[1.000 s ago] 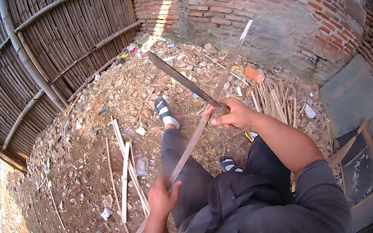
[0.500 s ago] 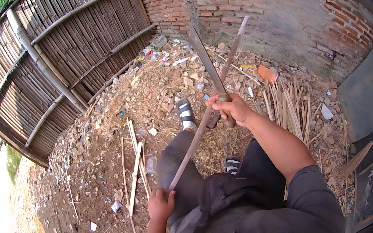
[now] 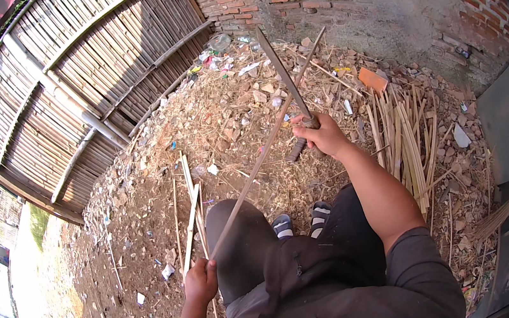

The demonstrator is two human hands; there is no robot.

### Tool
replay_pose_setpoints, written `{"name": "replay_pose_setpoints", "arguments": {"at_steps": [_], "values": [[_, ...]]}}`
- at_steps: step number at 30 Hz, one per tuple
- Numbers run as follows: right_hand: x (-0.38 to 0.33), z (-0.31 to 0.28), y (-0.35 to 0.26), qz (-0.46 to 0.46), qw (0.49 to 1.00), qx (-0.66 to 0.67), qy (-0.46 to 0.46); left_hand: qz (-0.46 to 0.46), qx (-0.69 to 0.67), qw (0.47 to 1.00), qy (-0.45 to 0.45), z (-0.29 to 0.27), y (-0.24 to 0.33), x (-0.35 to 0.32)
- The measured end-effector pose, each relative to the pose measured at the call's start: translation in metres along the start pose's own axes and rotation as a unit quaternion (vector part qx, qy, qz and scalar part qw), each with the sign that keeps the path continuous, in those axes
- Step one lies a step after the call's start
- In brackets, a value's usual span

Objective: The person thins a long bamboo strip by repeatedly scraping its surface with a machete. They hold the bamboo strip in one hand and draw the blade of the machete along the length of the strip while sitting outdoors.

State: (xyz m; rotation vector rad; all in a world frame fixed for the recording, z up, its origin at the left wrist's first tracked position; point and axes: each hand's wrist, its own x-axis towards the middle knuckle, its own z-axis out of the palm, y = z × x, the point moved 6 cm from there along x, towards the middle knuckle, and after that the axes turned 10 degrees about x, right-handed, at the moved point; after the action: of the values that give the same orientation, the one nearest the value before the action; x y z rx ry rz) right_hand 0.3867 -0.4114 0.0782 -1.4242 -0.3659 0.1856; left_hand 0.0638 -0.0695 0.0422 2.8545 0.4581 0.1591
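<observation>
Grip: left hand (image 3: 200, 282) clenched round the near part of a wood strip (image 3: 245, 192); right hand (image 3: 325, 133) clenched round the handle of a long knife (image 3: 282, 71).
Strip position: held up before the body, above the left knee (image 3: 234, 223), crossing behind the knife blade in this view.
Strip direction: long axis slants from lower left to upper right; far end points toward the brick wall (image 3: 364, 16).
Knife direction: blade leans up and slightly left, tip toward the wall.
Hidden: most of the knife handle, under the right fingers; strip's near end at the left hand cannot be made out. Whether blade and strip touch cannot be told.
Ground, left: loose pale strips (image 3: 191, 222) beside the left hand in view, partly covered by it.
Ground, right: spread pile of strips (image 3: 407, 145) beyond the right forearm, with an orange slab (image 3: 372, 79) near its far end.
Possible container: clear plastic item (image 3: 220, 42) near the fence (image 3: 124, 47); kind and contents unclear.
Feet: two sandals (image 3: 320, 218), partly hidden by the legs.
Right edge: broom (image 3: 508, 209) and grey board (image 3: 508, 106), the board cut off by the dark rim.
</observation>
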Motion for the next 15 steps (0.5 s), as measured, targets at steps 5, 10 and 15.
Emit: {"name": "replay_pose_setpoints", "arguments": {"at_steps": [5, 10, 15], "values": [[-0.005, -0.013, 0.029, 0.016, 0.985, -0.166, -0.042, -0.023, -0.025, 0.994, -0.103, 0.023, 0.006, 0.019], [-0.020, 0.029, 0.033, -0.011, 0.934, -0.323, -0.150, -0.015, -0.006, 0.992, -0.123, 0.026, 0.011, 0.031], [-0.029, 0.060, 0.046, -0.024, 0.867, -0.453, -0.207, -0.007, -0.046, 0.992, -0.116, 0.036, 0.002, 0.031]]}}
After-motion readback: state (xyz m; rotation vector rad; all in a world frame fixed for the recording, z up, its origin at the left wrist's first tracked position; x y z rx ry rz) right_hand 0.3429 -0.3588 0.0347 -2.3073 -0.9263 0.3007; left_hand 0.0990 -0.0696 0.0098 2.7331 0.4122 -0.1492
